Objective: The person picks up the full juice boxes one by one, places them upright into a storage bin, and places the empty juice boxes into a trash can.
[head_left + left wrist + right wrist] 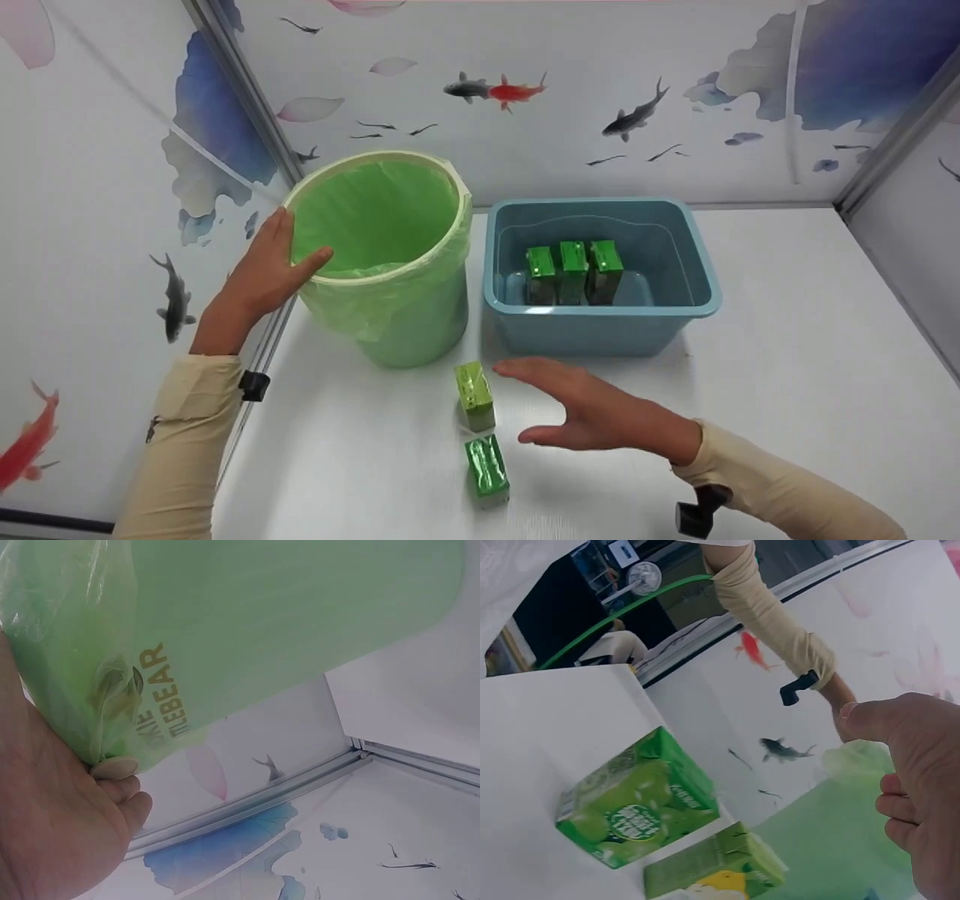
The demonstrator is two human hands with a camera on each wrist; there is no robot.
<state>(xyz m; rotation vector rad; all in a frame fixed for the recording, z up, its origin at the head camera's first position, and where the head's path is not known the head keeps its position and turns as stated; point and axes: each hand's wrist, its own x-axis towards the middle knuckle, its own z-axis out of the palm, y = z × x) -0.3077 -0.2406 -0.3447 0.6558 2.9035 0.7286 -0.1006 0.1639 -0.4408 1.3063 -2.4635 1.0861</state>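
Observation:
My left hand [262, 262] grips the rim of a green trash bin [420, 330] lined with a thin green bag [360, 202], thumb over the rim and fingers outside. In the left wrist view, fingertips [135, 806] curl at the rim's edge. My right hand [600, 409] hovers over the table, thumb and fingers spread apart and holding nothing. Just left of it stand two small juice cartons: a yellow-green carton [475, 397] and, nearer me, a darker green carton [487, 471]. The right wrist view shows the darker carton [641, 799] with fruit printed on it.
A blue plastic basin [585, 330] stands right of the bin, with three green cartons [573, 270] upright in a row inside. White panels printed with fish [514, 91] enclose the white table [780, 300] at the back and sides.

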